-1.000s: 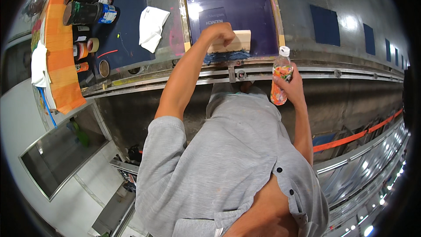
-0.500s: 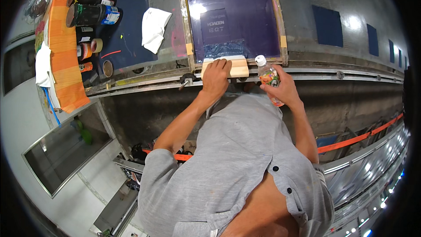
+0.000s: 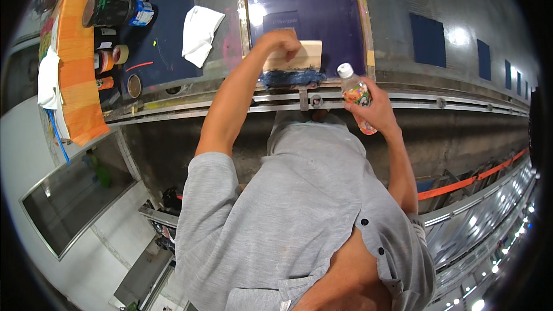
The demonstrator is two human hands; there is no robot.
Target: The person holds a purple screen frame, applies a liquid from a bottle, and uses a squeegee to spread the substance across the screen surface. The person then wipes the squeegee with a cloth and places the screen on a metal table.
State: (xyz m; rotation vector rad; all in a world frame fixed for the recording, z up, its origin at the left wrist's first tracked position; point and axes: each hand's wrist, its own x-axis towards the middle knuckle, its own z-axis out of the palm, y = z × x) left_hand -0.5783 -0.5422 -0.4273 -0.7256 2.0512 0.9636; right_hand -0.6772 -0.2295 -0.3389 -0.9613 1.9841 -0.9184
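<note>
A wooden-handled squeegee [image 3: 309, 56] lies across the near part of a purple printing screen [image 3: 328, 8]. My left hand [image 3: 279, 43] is closed over the squeegee's wooden grip from above, near its left half. Dark blue ink [image 3: 295, 77] is smeared in a band along the squeegee's near side, close to the screen's near edge. Over the rail, just right of the screen's near corner, my right hand [image 3: 377, 108] is wrapped around a clear plastic bottle [image 3: 356, 93] with a white cap and a colourful label. The bottle is tilted, cap pointing away from me.
A white cloth [image 3: 201, 34] lies left of the screen. Farther left, black tubs [image 3: 112, 11], tape rolls [image 3: 120, 54] and an orange wood-patterned board [image 3: 86, 80] crowd the table. A metal rail [image 3: 415, 101] runs along the near edge. Dark blue fabric patches [image 3: 427, 40] lie at right.
My left hand and the squeegee have moved away from me onto the screen, and the blue ink band now shows on the near side. The right hand keeps the bottle in nearly the same place.
</note>
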